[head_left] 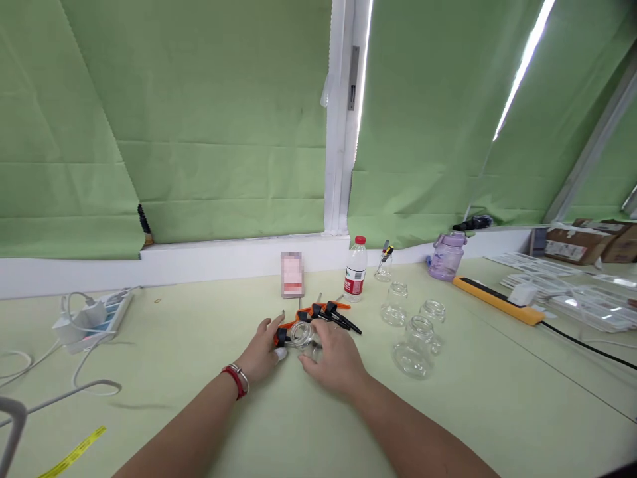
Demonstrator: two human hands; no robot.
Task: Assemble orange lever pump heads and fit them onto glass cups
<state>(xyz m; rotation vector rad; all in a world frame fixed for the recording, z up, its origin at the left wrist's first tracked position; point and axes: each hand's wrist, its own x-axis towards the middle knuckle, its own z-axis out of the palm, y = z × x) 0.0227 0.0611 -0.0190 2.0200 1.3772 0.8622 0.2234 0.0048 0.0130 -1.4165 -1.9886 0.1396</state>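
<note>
My right hand (338,352) is closed around the side of a clear glass jar (301,332), whose open mouth tilts toward me. My left hand (261,350) curls around the near end of an orange-and-black tool (281,337) that looks like a bar clamp, just left of the jar. Something white covers its thumb tip. Behind the jar, several similar clamps (336,315) lie in a loose pile with thin metal bars pointing away. More glass jars stand to the right, among them a large one (412,358) and one farther back (394,313).
A water bottle (355,269) and a small jar holding tools (383,269) stand near the wall. A purple jug (446,255) and an orange power strip (497,300) are at right. At left sits a white power strip (99,322) with trailing cables.
</note>
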